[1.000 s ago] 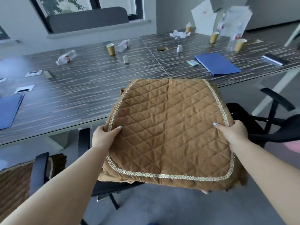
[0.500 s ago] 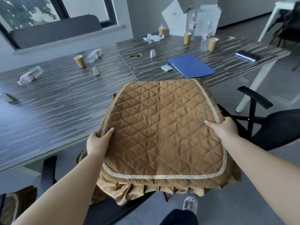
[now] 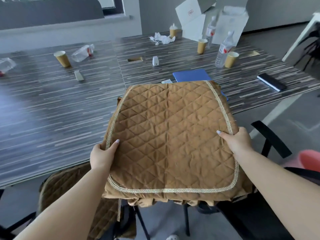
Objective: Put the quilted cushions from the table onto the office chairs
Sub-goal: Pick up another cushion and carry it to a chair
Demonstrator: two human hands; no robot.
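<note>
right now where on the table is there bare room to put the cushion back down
Bare: the wide stretch of table left of the cushion, nearer than the metal clip. Crowded: far right, around the blue folder, cups, bottles and black phone.

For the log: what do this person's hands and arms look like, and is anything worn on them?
Both forearms are bare, with no sleeves, gloves, watch or bracelets in view. The left hand and right hand have pale, glittery polish on the visible thumbnails. No rings can be seen.

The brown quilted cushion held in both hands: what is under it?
Under the brown quilted cushion, only its brown frill and black chair legs show; any seat beneath is covered.
</note>
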